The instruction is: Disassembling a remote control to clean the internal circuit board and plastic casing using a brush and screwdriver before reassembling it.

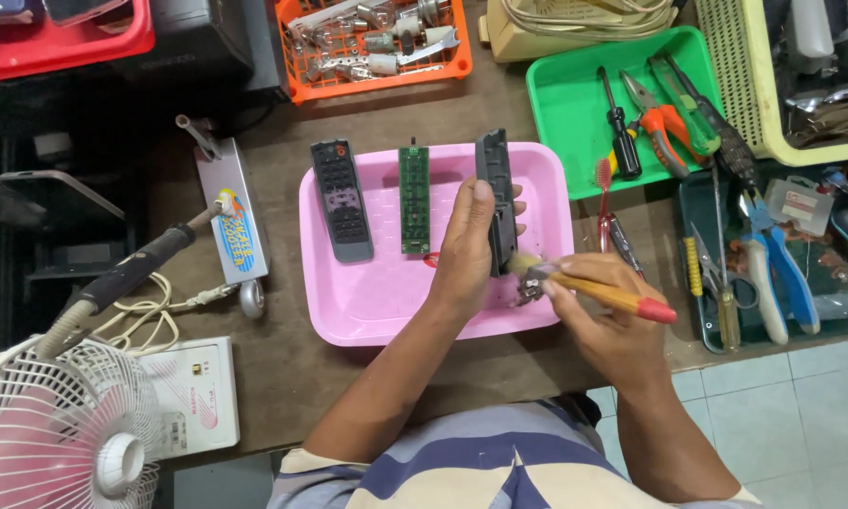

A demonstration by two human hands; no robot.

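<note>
gripping a small brush (601, 294) in the right hand (601, 316), bristles touching the dark remote shell (496, 198). clasping that shell upright in the left hand (469, 250), over the pink tray (377, 306) on the worktop (283, 363). lying in the tray: a grey remote (341, 200) and a green circuit board (414, 198). farther off, sitting in a green tray (561, 123): a screwdriver (620, 127) and orange pliers (664, 127); filling an orange basket (377, 42): metal parts.

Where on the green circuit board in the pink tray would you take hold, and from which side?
Pinch the green circuit board by its two long edges near the middle, coming from above. It lies flat and narrow in the pink tray, with open gaps beside it toward the grey remote front and the left hand.
</note>
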